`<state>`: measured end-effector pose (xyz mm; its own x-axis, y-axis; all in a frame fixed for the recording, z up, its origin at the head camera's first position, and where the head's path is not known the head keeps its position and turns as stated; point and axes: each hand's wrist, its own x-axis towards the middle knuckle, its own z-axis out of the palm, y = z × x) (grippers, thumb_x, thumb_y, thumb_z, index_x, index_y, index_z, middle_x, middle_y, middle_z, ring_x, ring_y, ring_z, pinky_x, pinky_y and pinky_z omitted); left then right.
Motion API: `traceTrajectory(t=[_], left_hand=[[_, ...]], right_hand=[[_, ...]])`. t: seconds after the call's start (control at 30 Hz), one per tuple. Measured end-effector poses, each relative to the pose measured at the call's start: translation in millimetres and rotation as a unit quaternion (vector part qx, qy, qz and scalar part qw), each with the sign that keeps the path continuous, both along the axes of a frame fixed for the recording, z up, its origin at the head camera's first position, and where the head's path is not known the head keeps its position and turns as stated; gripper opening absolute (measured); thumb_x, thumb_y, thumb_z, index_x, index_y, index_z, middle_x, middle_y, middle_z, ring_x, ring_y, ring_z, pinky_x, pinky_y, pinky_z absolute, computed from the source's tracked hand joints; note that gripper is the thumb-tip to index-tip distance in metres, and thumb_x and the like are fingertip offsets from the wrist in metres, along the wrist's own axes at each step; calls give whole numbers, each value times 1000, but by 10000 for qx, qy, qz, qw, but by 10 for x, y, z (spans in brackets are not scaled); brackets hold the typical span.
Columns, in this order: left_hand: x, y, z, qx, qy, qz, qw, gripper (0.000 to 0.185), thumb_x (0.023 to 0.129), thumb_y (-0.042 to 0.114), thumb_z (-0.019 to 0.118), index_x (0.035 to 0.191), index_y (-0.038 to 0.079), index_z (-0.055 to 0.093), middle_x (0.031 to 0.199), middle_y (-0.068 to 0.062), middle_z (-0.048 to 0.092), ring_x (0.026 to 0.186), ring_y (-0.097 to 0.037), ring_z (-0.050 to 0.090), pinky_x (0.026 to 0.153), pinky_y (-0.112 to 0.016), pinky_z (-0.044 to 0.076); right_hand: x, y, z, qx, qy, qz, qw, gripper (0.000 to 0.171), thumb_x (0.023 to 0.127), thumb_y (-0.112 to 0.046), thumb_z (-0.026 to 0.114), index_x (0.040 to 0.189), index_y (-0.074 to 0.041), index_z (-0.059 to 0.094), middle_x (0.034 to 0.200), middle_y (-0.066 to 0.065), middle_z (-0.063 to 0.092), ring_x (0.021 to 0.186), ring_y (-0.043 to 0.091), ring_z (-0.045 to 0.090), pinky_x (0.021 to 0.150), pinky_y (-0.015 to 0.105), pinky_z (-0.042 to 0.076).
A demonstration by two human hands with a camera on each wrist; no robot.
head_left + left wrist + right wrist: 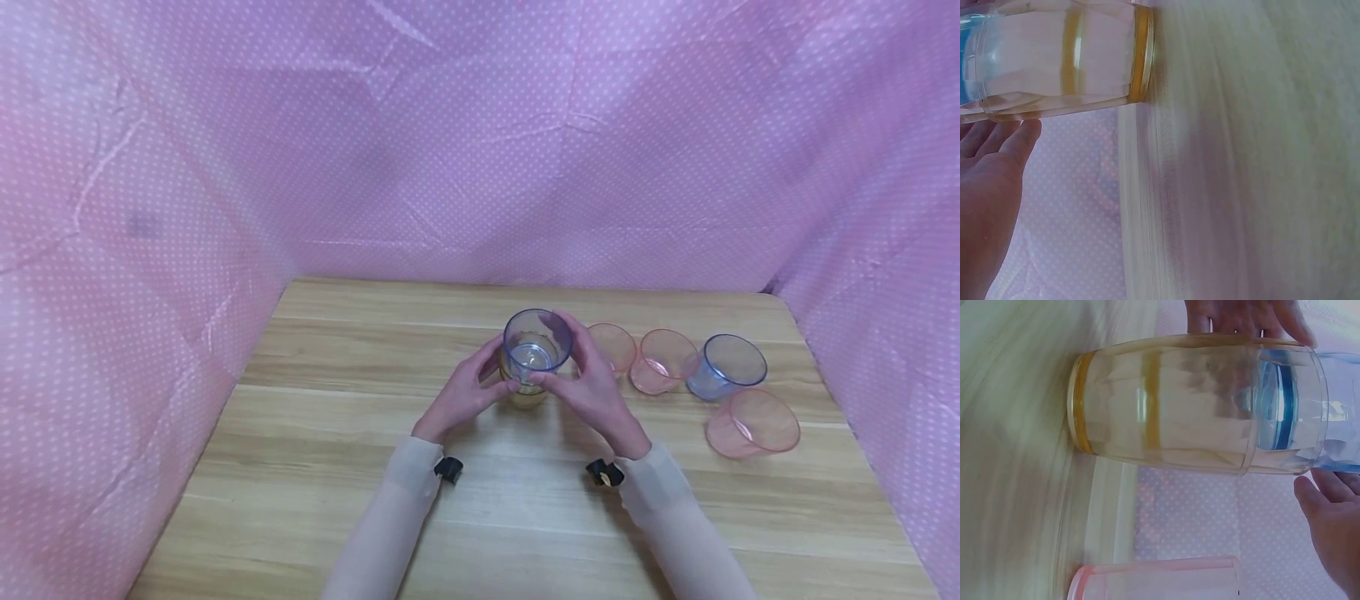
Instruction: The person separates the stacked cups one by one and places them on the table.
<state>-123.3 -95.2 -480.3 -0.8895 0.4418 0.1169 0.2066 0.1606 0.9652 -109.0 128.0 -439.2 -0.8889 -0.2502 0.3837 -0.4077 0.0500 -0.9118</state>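
A clear blue cup (534,357) stands upright with its base inside the mouth of a yellow cup stack (1197,406). Two rims and two yellow bands show on that stack, which appears upright on the table. My left hand (467,390) holds the stack near its upper rim, its fingers (1013,140) along the side. From the other side, my right hand (596,390) grips the blue cup, thumb in front and fingers round the back. Part of the yellow stack is hidden by the hands and the blue cup in the head view.
Right of my hands stand pink cups (652,379) (731,433), one partly behind the right hand (613,337), and another blue cup (708,383). They are on a wooden table (315,492). Pink dotted cloth (450,167) hangs around its back and sides.
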Motion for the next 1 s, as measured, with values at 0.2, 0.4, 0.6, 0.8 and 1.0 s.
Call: traceTrajectory(t=[0.2, 0.4, 0.6, 0.8, 1.0], left_hand=[[-6, 2, -15, -53, 9, 5, 10000, 80, 95, 14, 77, 162, 9, 32, 163, -15, 39, 148, -29, 40, 122, -35, 34], [-5, -1, -29, -50, 67, 5, 10000, 82, 95, 15, 77, 162, 9, 31, 163, -16, 38, 148, -29, 39, 122, -34, 34], [7, 3, -22, -75, -30, 61, 9999, 81, 95, 17, 77, 162, 12, 33, 164, -13, 37, 149, -28, 39, 122, -35, 34], [10, 7, -20, -79, 50, 47, 9999, 79, 95, 16, 77, 162, 13, 34, 165, -10, 36, 151, -25, 36, 122, -33, 33], [24, -3, -2, -60, 154, 27, 9999, 79, 96, 21, 77, 162, 16, 34, 166, -9, 36, 152, -27, 34, 123, -35, 32]], right_hand=[[22, 1, 21, -64, 157, -78, 9998, 91, 78, 13, 83, 155, 0, 36, 155, 18, 48, 145, 32, 44, 124, 31, 32], [21, -3, 53, -200, 423, -66, 9989, 92, 76, 16, 82, 155, -1, 38, 155, 19, 48, 143, 35, 44, 123, 33, 34], [52, 4, 113, -301, 543, -99, 9980, 90, 76, 17, 82, 153, 1, 39, 153, 21, 49, 143, 29, 45, 123, 34, 34], [94, 37, 162, -405, 652, -117, 9970, 92, 75, 19, 82, 154, 2, 38, 152, 23, 48, 143, 25, 45, 122, 33, 35], [119, 75, 189, -546, 791, -99, 9953, 93, 75, 13, 86, 154, 3, 38, 152, 24, 48, 142, 27, 46, 121, 33, 37]])
